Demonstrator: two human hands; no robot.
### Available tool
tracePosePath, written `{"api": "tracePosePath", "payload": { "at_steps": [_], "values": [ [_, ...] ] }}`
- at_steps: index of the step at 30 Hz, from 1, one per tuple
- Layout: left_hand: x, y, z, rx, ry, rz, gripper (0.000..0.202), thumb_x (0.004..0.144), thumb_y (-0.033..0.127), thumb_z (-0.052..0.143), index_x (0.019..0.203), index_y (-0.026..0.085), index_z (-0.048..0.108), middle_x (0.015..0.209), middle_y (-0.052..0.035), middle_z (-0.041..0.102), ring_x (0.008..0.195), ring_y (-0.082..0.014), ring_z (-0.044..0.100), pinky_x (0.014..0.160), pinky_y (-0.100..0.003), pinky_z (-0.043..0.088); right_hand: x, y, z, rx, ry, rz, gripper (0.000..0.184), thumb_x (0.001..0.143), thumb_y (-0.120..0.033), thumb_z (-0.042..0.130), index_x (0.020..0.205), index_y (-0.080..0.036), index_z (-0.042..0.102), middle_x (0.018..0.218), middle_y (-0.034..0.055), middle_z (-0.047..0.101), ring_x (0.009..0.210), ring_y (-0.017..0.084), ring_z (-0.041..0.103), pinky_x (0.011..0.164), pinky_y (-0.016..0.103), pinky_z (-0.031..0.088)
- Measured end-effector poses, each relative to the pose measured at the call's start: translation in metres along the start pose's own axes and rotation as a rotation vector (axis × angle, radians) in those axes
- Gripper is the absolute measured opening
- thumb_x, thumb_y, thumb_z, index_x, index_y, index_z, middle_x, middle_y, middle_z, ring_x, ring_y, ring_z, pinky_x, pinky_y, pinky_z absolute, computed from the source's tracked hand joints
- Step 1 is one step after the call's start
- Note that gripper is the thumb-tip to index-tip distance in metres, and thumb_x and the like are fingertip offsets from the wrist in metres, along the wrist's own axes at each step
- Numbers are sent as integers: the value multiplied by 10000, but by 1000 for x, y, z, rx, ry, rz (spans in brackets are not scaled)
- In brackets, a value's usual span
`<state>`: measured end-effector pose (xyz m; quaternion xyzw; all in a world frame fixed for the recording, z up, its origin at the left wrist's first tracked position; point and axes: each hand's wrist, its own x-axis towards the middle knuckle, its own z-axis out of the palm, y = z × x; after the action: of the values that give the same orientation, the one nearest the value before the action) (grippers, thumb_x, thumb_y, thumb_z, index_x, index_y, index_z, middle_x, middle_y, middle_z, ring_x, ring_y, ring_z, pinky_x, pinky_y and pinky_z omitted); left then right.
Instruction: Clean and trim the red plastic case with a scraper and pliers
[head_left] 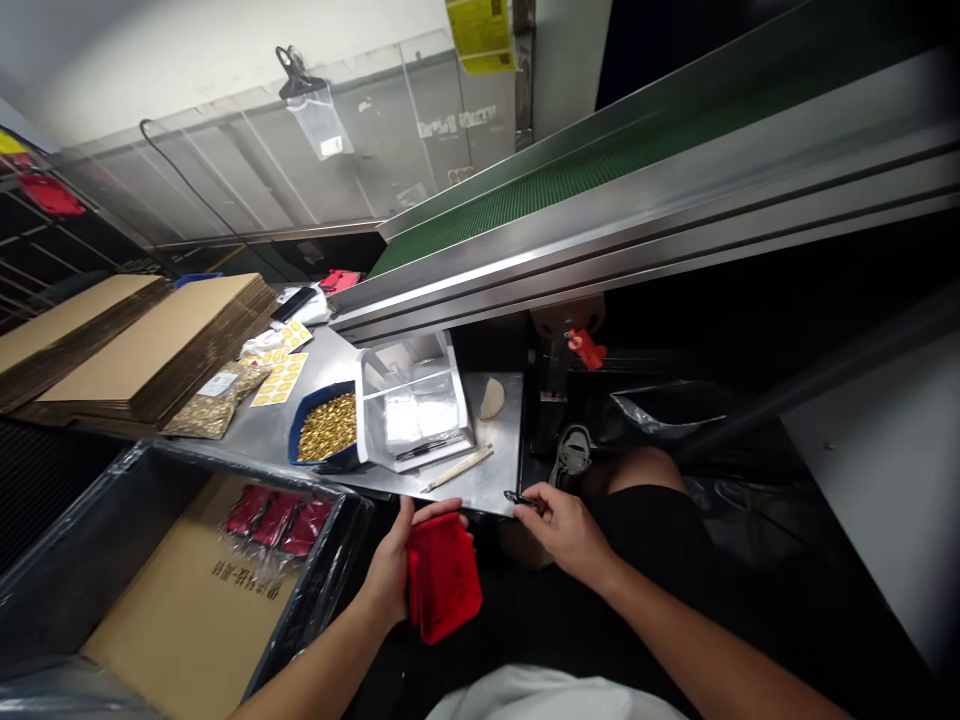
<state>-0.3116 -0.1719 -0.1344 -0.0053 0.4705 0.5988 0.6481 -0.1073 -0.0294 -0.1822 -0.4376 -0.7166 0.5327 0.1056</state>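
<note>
My left hand [391,570] is closed round a flat red plastic case [444,578], held upright just below the near edge of the metal worktable [495,470]. My right hand [566,530] pinches a small dark tool [521,497] at the table's near right corner. Just beyond the hands, on the table, lie a pale stick-like tool [457,468], a clear plastic box [414,405] with white contents and a blue tray of small gold parts [326,428].
A black bin [112,520] at lower left holds cardboard and bagged red cases [277,520]. Flat cardboard stacks [150,345], a bag of gold parts [214,400] and yellow sticker sheets [279,380] lie at the left. A green conveyor belt [600,160] runs overhead on the right.
</note>
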Motion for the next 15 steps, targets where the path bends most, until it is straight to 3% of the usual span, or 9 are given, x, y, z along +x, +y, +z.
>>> {"api": "tracePosePath", "payload": {
  "at_steps": [6, 10, 15],
  "values": [
    [13, 0, 9, -85, -134, -37, 664, 1007, 592, 331, 1250, 49, 628, 1103, -213, 667, 927, -308, 680, 828, -379, 550, -18, -62, 4, -38, 13, -96, 435, 869, -607, 522, 1136, -279, 624, 898, -25, 626, 726, -12, 527, 690, 114, 421],
    [4, 0, 6, -179, -215, -92, 714, 1001, 636, 289, 1289, 67, 610, 1110, -224, 670, 982, -307, 677, 870, -375, 540, -29, -97, 14, -192, -40, -293, 270, 903, -461, 535, 1086, -298, 647, 894, -46, 622, 769, -31, 547, 717, 92, 427],
    [-9, 12, 2, -244, -266, -45, 796, 988, 678, 207, 1328, 65, 585, 1112, -238, 666, 1017, -329, 667, 946, -428, 509, -33, -129, 26, -478, 116, -606, 198, 898, -347, 579, 1055, -248, 650, 841, -45, 617, 735, -16, 543, 677, 115, 419]
  ]
}}
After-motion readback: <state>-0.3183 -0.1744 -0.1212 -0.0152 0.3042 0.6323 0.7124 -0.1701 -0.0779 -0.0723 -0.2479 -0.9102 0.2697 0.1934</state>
